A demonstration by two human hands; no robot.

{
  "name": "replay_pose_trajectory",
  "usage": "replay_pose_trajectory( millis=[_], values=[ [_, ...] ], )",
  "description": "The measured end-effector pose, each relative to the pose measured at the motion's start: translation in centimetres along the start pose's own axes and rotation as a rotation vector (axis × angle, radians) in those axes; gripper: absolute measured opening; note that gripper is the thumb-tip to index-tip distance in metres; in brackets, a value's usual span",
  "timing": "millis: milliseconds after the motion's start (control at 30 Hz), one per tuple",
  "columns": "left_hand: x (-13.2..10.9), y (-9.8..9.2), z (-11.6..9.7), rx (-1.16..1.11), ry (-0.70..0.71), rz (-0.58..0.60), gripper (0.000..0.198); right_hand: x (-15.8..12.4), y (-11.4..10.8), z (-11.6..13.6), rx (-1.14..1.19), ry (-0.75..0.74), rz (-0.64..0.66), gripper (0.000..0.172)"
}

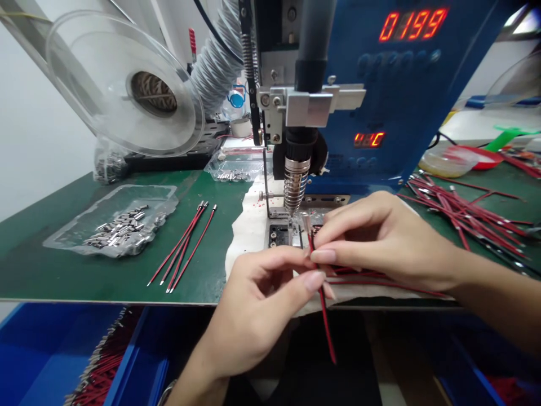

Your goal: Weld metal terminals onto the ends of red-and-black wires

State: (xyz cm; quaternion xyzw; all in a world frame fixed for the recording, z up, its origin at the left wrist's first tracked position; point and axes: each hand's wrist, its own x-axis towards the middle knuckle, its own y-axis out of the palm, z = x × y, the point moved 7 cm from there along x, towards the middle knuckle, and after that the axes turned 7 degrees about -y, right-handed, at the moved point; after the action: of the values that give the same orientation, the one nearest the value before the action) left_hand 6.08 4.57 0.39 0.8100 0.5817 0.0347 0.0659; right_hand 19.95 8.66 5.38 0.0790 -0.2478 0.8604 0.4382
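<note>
Between both hands is a thin red-and-black wire (324, 316), its lower end hanging past the table's front edge. My left hand (262, 304) pinches it between thumb and fingertips. Higher up, the thumb and fingers of my right hand (376, 242) close on the same wire. The wire's upper end points at the base of a blue soldering machine (363, 163), just under its spring-wrapped tip (295, 186). Fingers partly hide that end. More red wires (389, 281) lie under my right hand on a white sheet (249, 225).
Left on the green table (38, 276) are a few red wires with metal ends (186, 248) and a clear tray of small metal parts (122, 225). A pile of red wires (473, 208) lies at right. Blue bins (139, 355) stand below; a clear reel (127, 84) hangs upper left.
</note>
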Motion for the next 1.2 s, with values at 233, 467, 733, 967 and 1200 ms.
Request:
replay_pose_trajectory(
  millis=[233,467,733,967,1200],
  values=[
    [0.2,-0.1,1.0,0.154,-0.138,0.009,0.013,-0.5,0.5,-2.5,0.092,0.288,0.108,0.016],
    [0.0,0.2,0.7,0.183,-0.112,0.026,0.017,-0.4,0.5,-2.4,0.031,0.295,0.142,0.016],
    [0.0,0.2,0.9,0.227,-0.096,0.011,0.022,-0.2,0.5,-1.9,0.026,0.255,0.154,0.012],
    [-0.1,0.1,0.6,0.268,-0.086,0.011,0.027,-0.3,0.4,-2.0,0.059,0.254,0.173,0.01],
    [0.1,0.2,0.5,0.284,-0.075,-0.003,0.027,-0.5,0.5,-2.1,0.027,0.253,0.188,0.014]
  ],
)
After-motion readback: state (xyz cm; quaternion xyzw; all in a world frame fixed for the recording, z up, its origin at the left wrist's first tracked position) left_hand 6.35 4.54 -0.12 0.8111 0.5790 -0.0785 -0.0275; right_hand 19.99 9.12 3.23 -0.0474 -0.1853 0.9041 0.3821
